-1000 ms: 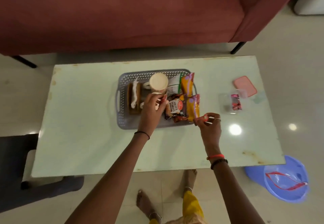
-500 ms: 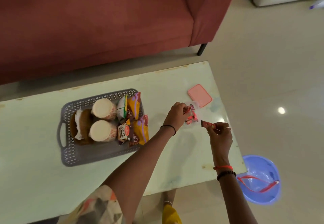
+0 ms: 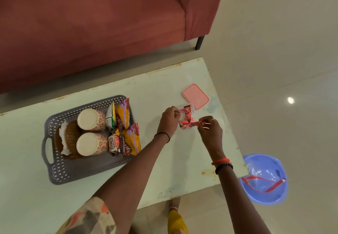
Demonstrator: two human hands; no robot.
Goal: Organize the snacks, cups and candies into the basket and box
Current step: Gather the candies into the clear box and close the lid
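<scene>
A grey plastic basket (image 3: 60, 168) on the pale table holds two upturned patterned cups (image 3: 90, 118), a brown wicker piece with white paper, and several snack packets (image 3: 126, 135). To its right stands a small clear box (image 3: 189, 108) with several red candies (image 3: 187, 119) in it. My left hand (image 3: 169, 119) pinches a candy at the box's left edge. My right hand (image 3: 210, 129) pinches a red candy (image 3: 196, 123) over the box's near right corner.
The box's pink lid (image 3: 195, 96) lies just beyond the box. A red sofa (image 3: 91, 23) runs along the table's far side. A blue tub (image 3: 265, 179) with a clear bag stands on the floor past the table's right corner.
My left hand left the basket and crossed right to the clear box. My right hand carried its candy to the box. The view swung right.
</scene>
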